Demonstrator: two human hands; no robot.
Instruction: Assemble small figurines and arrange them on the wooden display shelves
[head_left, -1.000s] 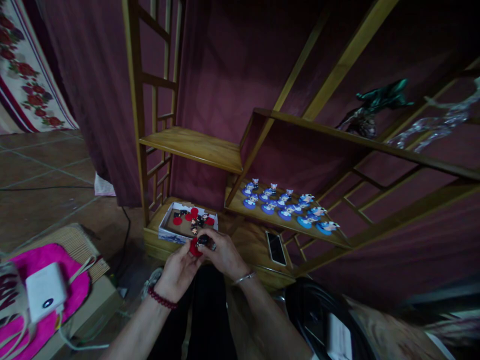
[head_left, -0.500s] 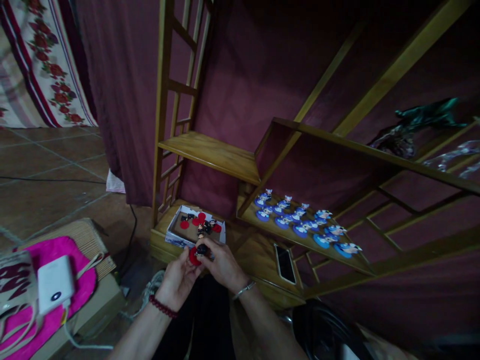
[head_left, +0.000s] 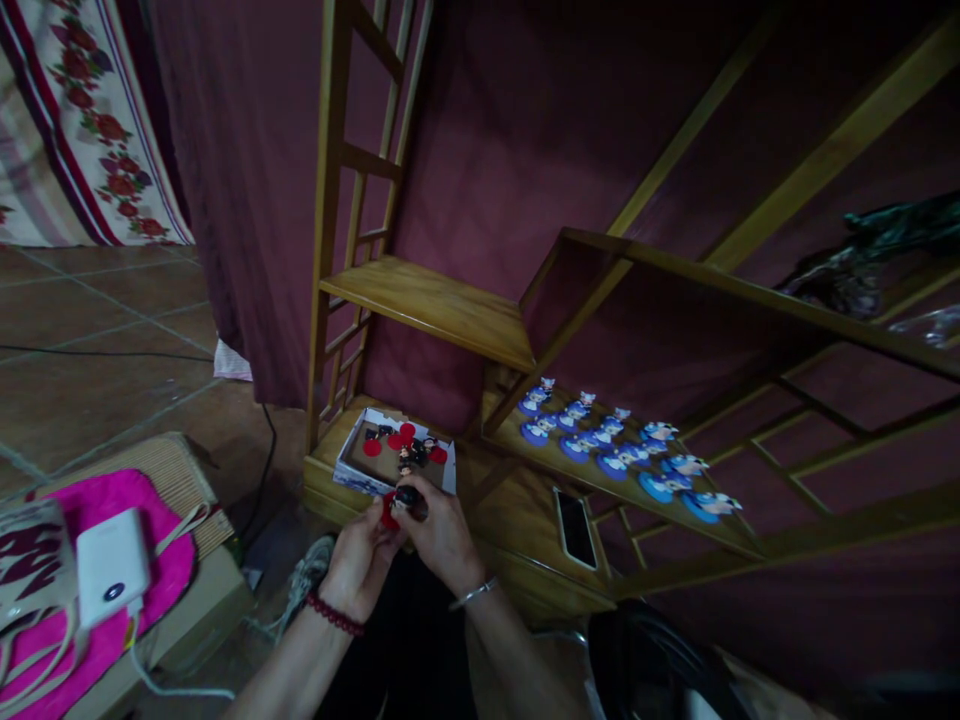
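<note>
Between my two hands is a small figurine (head_left: 406,497) with a black head and a round red base (head_left: 389,512). My left hand (head_left: 365,552) pinches the red base from the left. The fingers of my right hand (head_left: 438,528) are closed around the figurine's upper part, hiding some of it. Just beyond my fingers stands a shallow white box (head_left: 350,474). Several dark figurines (head_left: 420,450) and loose red discs (head_left: 373,447) lie inside it.
On the wooden shelf (head_left: 510,425) to the right stand several blue-and-white figurines (head_left: 609,428). A phone-like black device (head_left: 575,527) lies below them. At left, a white power bank (head_left: 112,568) rests on a pink cloth (head_left: 174,545). A bare shelf board (head_left: 435,305) juts out above the box.
The view has shifted slightly, so the shelf appears farther right. Both hands remain on the same figurine, with only a slight change in its angle.
</note>
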